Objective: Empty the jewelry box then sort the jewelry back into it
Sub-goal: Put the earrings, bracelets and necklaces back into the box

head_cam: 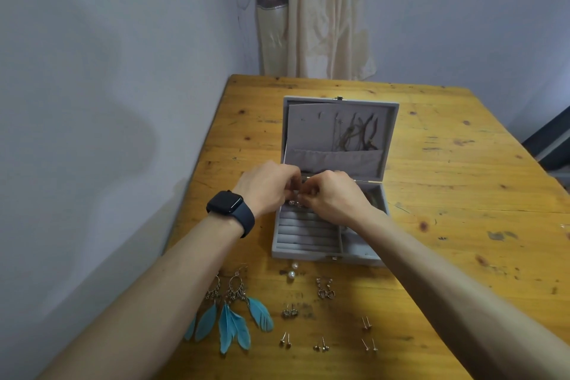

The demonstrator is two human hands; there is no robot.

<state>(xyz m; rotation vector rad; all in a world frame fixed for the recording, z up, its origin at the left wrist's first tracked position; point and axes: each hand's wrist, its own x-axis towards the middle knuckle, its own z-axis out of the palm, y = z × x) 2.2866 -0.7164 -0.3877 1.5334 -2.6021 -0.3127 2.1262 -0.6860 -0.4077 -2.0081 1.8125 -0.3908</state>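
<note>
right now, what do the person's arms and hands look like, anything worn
A dark smartwatch with a rounded-square black face and matching dark band sits on the wrist of the left hand. The left forearm and right forearm are bare, no sleeves in view. The right hand and wrist wear nothing visible.

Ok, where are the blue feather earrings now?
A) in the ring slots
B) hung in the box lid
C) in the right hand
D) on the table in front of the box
D: the feather earrings lie flat on the table, nearer the camera than the box.
</note>
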